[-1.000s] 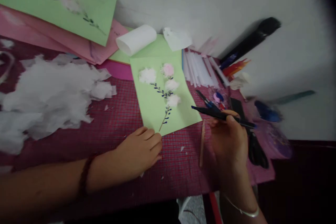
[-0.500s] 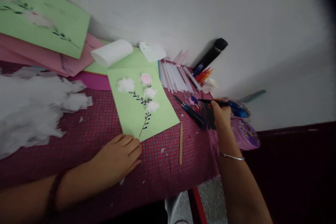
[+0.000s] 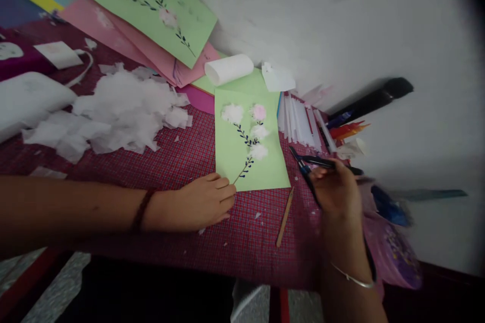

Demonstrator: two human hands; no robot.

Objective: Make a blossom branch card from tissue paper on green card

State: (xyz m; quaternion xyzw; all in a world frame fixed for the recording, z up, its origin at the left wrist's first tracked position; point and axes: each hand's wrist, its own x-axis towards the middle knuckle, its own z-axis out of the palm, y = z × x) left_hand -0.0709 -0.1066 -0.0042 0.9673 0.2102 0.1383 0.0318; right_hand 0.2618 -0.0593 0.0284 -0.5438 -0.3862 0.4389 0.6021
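Observation:
My left hand (image 3: 206, 204) lies flat on the lower left corner of a light green sheet (image 3: 227, 161). On the sheet are fluffy white and pink tissue flowers (image 3: 258, 151) and a painted stem (image 3: 244, 169) with small dark blue leaves. My right hand (image 3: 337, 197) is closed around a slim black paintbrush (image 3: 322, 162), held right of the sheet with its tip pointing left. Partly hidden below the brush is a craft knife (image 3: 301, 165). A flat wooden stick (image 3: 285, 219) rests between the sheet and my right hand.
White tissue pieces (image 3: 125, 111) are heaped at left, beside a white box-like object (image 3: 30, 103). A paper roll (image 3: 229, 69), translucent sticks (image 3: 297, 120) and a black tube (image 3: 375, 98) lie by the wall. Another flower picture (image 3: 185, 15) leans at the back.
My right hand has drawn the brush away from the blob of dark blue paint and turned it towards the sheet. The view has swung left. My left hand stays on the corner.

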